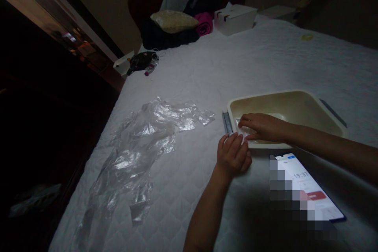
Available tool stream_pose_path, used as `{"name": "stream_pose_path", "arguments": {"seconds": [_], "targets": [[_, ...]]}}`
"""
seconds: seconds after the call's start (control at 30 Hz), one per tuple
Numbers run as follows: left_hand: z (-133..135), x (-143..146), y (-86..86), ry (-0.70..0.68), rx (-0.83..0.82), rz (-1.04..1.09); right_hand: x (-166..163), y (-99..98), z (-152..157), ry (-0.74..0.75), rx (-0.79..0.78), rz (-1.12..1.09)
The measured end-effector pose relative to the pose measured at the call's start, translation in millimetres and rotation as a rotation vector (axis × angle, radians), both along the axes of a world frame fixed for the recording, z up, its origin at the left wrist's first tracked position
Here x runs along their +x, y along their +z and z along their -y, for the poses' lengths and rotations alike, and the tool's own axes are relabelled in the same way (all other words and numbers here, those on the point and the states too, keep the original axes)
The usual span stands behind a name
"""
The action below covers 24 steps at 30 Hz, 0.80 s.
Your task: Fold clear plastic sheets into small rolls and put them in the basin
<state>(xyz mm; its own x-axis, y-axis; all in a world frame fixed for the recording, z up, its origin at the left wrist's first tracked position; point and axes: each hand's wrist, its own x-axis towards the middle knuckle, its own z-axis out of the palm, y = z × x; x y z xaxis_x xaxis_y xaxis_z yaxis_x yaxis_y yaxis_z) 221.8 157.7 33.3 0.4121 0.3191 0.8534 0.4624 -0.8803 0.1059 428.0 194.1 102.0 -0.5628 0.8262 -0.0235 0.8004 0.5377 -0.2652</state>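
A cream plastic basin (321, 118) with grey side handles stands on the bed, tilted in my view. My left hand (234, 152) is closed over its near left corner, with the fingers curled at the rim beside the grey handle (227, 123). Inside the basin, my right hand (258, 125) reaches to the left wall. Its fingers are bent around a piece of clear plastic (247, 130), whose exact kind is hard to make out in the dim light.
Crumpled clear plastic sheets (147, 134) spread over the white quilted bed (189, 189) to the left. A lit phone (313, 183) lies near the basin. Toward the headboard are a white box (236, 19), a pillow (174, 21), a pink roll (204, 24) and a small bottle (151, 67).
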Motion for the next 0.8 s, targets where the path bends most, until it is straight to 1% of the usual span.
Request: {"name": "stream_pose_path", "arguments": {"seconds": [0.17,0.33,0.47,0.57,0.67,0.73,0.8], "targets": [[-1,1,2.1,0.0,0.012,0.029,-9,-1.0,-4,0.079,0.001,0.149],[-1,1,1.3,-0.017,0.007,0.058,-12,-1.1,-7,0.099,-0.009,0.189],[-1,1,-0.7,-0.019,-0.012,0.034,-4,-2.6,-7,0.049,-0.013,0.138],[-2,2,4.4,-0.028,0.03,0.082,4,-2.3,-3,0.017,0.012,0.042],[-2,1,12.4,-0.045,0.032,0.073,8,5.7,4,-0.028,0.071,-0.028],[0,-4,16.0,-0.047,0.025,0.034,5,16.6,12,-0.063,0.13,-0.052],[4,-12,17.0,-0.035,0.007,-0.001,-6,29.8,23,-0.099,0.218,-0.084]]}}
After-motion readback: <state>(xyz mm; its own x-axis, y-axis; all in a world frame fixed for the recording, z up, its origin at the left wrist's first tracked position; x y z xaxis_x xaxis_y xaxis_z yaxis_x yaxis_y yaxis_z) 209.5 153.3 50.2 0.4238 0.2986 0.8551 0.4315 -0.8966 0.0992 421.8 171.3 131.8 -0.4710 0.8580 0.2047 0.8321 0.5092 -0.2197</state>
